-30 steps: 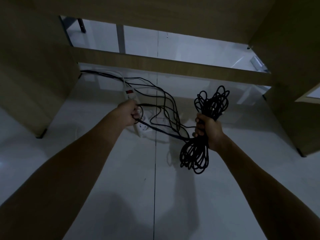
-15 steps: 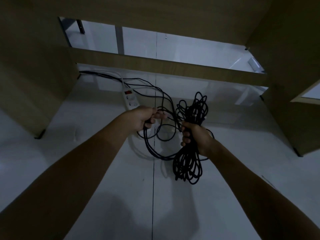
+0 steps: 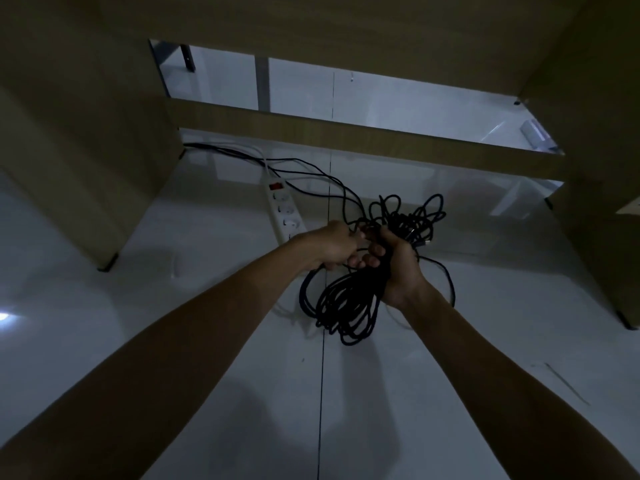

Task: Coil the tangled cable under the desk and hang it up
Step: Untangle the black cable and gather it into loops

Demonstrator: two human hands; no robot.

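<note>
My right hand (image 3: 398, 268) grips the middle of the black cable coil (image 3: 349, 306). My left hand (image 3: 334, 245) pinches a strand just beside it. A white power strip (image 3: 284, 213) lies on the floor further off, to the left.

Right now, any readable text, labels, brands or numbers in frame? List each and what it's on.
None readable.
White plastic power strip on the floor: red switch, no legible marking; too dark and small.
Black coiled cable bundle held in the right hand, with the left hand pinching a strand: no print visible.
Brown wooden desk panels: no label or sign.
</note>
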